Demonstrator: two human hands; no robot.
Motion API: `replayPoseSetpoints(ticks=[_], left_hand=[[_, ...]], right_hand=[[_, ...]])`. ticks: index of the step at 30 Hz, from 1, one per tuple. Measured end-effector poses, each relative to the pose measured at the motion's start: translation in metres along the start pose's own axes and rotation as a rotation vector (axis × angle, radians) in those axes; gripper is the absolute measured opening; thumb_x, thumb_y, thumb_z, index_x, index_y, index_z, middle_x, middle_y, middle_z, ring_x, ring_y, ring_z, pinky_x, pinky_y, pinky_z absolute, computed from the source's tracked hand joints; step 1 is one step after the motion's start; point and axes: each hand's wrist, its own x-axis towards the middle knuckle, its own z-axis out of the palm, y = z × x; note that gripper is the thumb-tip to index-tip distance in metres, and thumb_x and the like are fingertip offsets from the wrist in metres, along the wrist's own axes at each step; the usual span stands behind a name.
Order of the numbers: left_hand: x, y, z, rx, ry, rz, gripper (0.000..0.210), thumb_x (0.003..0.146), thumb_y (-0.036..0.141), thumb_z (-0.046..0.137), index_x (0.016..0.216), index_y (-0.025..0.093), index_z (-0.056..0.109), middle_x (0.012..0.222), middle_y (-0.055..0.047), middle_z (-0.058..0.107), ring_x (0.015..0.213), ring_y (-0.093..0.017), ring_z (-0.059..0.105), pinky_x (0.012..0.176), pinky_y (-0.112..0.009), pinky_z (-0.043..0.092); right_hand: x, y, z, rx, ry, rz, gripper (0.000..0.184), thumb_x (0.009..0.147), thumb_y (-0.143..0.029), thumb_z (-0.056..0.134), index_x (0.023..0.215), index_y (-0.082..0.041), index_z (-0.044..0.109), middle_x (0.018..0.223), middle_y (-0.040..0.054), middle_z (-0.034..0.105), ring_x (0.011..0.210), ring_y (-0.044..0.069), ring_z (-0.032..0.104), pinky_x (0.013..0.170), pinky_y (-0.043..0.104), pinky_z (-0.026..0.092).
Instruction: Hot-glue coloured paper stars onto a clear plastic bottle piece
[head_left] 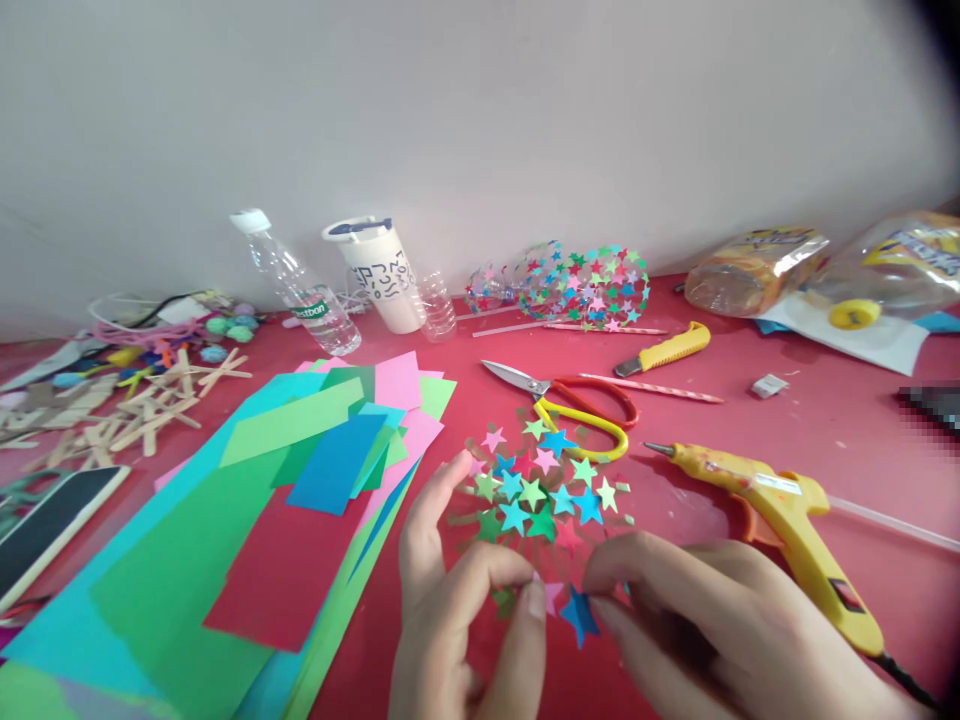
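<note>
A clear piece covered in small paper stars (pixel 531 494) is in front of me, in green, blue, pink and red; its see-through edges are hard to make out. My left hand (pixel 472 610) is closed at its near left side, thumb and forefinger tips together, another finger raised along the far left edge. My right hand (pixel 712 610) pinches a blue paper star (pixel 579 616) between thumb and forefinger at the near side of the piece. Just beyond lie scissors (pixel 570 400) with red and yellow handles. A yellow glue gun (pixel 780 510) rests right of my right hand.
Coloured paper sheets (pixel 187 570) spread at left, beside a phone (pixel 60 530) and wooden sticks (pixel 161 410). Along the wall stand a water bottle (pixel 300 290) and white tumbler (pixel 382 280); a star-covered clear shape (pixel 585 287) lies near them. A yellow cutter (pixel 667 350) lies right of the scissors.
</note>
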Motion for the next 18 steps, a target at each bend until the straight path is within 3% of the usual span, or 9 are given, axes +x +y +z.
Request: replayPoseSetpoints(ticks=[12,18], left_hand=[[0.002,0.000,-0.003,-0.060,-0.019,-0.064,0.018,0.078,0.013,0.059,0.068,0.026,0.065,0.137,0.004,0.053,0.115,-0.031,0.061,0.065,-0.034,0.066],[-0.001,0.003,-0.005,-0.051,-0.074,-0.074,0.016,0.079,0.017,0.056,0.065,0.024,0.059,0.145,0.004,0.044,0.131,-0.031,0.046,0.077,-0.034,0.062]], right_hand=[[0.001,-0.002,-0.001,0.059,-0.001,0.052,0.015,0.088,-0.013,0.043,0.087,-0.024,0.054,0.050,-0.0080,0.053,0.038,0.007,0.049,0.041,0.018,0.036],[0.008,0.003,-0.012,0.051,0.051,0.086,0.014,0.087,-0.013,0.048,0.090,-0.025,0.055,0.057,-0.0072,0.055,0.044,0.008,0.052,0.043,0.017,0.040]])
